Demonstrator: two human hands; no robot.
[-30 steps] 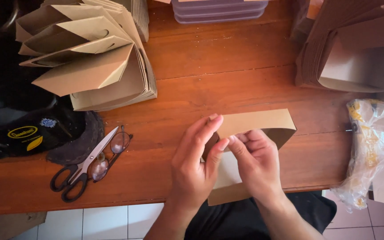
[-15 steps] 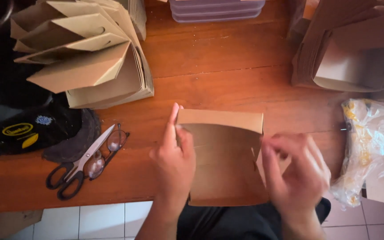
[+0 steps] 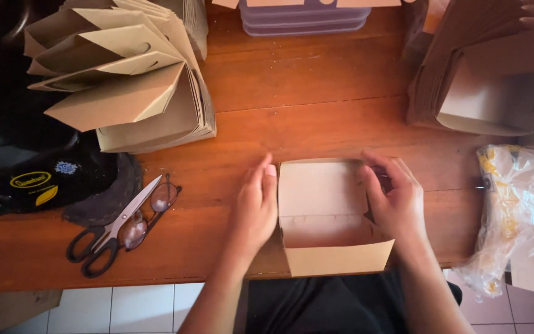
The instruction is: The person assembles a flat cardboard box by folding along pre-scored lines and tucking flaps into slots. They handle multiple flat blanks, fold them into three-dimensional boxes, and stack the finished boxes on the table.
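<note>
A brown cardboard box stands open on the wooden table near its front edge, with its pale inside showing. My left hand presses flat against the box's left wall. My right hand holds the right wall, fingers curled over its top edge. Both hands brace the box between them.
A stack of folded brown boxes fans out at the back left. Black-handled scissors lie across a pair of glasses beside a black bag. More opened boxes sit back right, a plastic bag at the right, stacked lids behind.
The flat cardboard piece my hands were folding has been opened into a standing box. My hands have moved apart to its left and right walls.
</note>
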